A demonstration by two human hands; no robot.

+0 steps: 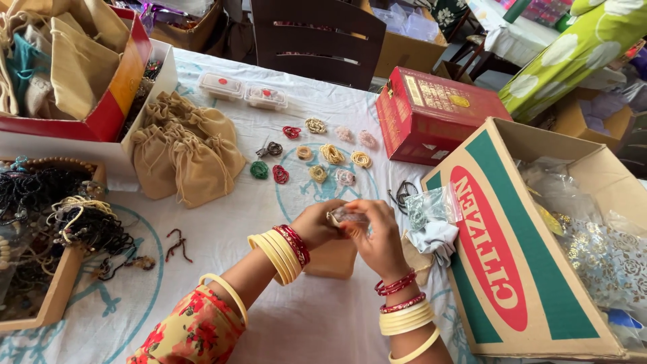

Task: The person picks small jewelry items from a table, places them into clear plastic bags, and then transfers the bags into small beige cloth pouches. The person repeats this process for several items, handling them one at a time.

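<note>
My left hand (315, 224) and my right hand (379, 237) meet over the middle of the table, both pinching a small clear plastic packet (345, 216) with something pale inside. Both wrists wear cream and red bangles. Just beneath my hands lies a tan cloth pouch (331, 259). Beyond them, several small coiled bracelets (330, 154) in red, green, gold and pink are spread on the white tablecloth (323, 317).
A heap of tan drawstring pouches (187, 147) lies at the left. A wooden tray of dark beaded strings (40, 222) sits at the far left. A large open cardboard box (512, 256) stands at the right, a red box (431, 114) behind it, two small plastic containers (242, 91) farther back.
</note>
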